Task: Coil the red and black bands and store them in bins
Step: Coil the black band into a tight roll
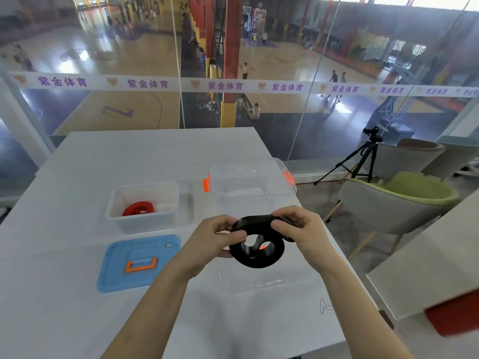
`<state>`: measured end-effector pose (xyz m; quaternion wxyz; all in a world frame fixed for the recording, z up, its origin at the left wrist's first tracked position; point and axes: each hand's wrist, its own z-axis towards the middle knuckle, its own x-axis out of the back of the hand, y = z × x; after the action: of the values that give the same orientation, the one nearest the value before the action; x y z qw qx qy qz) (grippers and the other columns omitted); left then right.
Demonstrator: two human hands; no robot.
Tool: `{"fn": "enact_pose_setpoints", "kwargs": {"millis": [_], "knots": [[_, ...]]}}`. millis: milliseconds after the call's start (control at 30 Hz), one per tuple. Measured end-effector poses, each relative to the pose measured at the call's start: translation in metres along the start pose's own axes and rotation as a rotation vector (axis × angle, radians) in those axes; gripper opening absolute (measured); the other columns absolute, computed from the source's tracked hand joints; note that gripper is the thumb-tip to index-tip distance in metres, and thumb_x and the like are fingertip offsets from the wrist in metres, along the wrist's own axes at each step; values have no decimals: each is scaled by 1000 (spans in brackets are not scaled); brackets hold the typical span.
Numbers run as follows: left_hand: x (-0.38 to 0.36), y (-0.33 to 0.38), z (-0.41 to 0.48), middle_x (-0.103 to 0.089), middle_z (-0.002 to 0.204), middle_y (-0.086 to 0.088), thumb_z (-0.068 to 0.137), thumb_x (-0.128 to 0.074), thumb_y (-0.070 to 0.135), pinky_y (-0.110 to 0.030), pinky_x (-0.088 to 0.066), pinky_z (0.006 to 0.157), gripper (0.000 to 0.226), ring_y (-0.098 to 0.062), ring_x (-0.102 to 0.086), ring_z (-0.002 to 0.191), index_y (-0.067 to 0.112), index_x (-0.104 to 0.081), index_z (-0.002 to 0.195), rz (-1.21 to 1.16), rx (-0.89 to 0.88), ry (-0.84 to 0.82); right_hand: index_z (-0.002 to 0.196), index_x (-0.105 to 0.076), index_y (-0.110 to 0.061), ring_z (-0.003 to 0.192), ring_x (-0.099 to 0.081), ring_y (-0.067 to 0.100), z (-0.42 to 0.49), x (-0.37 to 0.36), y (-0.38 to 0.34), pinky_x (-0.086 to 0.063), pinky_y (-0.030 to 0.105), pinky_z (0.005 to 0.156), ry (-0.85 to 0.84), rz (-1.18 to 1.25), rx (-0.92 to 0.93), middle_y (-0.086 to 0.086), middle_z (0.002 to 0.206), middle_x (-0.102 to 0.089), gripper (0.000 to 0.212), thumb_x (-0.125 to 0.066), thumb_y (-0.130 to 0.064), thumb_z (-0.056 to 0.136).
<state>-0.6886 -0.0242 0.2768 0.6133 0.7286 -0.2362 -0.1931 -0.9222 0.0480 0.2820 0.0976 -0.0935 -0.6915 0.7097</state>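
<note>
Well beyond the black band (256,263), banner (233,86) "紫金体育"

1. We are looking through a glass wall (116,47) onto a basketball court (124,117) lying below, its wooden floor reflecting light.
2. We are seeing a white strip (225,86) with purple characters running across the glass, and a red column (232,42) standing behind it.
3. We are facing a white table (145,149); to its right a camera tripod (372,138) and a green-cushioned chair (414,187) are standing near the glass.
</note>
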Motion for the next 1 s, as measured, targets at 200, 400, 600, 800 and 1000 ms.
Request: {"fn": "enact_pose_setpoints", "kwargs": {"millis": [200,400,600,800,1000], "knots": [[7,-14,1,-77,108,-16,97,-72,18,-43,-65,84,13,-27,-77,101,14,-75,108,-126,27,41,102,-68,3,91,-78,23,-2,-7,10,-61,26,82,-3,-4,13,17,105,-80,13,-73,8,91],[9,-21,19,-78,109,-16,98,-71,20,-42,-65,82,20,-25,-77,105,10,-73,115,-280,50,165,105,-81,-25,107,-71,8,14,-14,30,-56,23,93,79,-192,99,-10,111,-77,27,-75,-1,93],[12,-23,60,-78,112,-13,98,-70,22,-43,-64,83,20,-25,-77,103,13,-74,115,-356,80,248,107,-78,-27,102,-70,2,53,-19,47,-54,23,95,202,-266,99,-21,109,-78,19,-77,-13,94],[20,-22,121,-76,115,-18,99,-69,23,-44,-64,87,20,-30,-76,108,13,-73,115,-394,110,356,112,-78,-32,116,-63,8,122,-14,69,-51,22,99,190,-413,160,-12,124,-64,29,-84,-18,88],[30,-22,202,-77,113,-13,100,-68,22,-44,-64,86,20,-28,-76,107,12,-73,116,-467,152,432,119,-75,-23,99,-69,4,211,-12,87,-58,20,83,182,-393,83,-10,113,-71,36,-85,-14,86]]}}
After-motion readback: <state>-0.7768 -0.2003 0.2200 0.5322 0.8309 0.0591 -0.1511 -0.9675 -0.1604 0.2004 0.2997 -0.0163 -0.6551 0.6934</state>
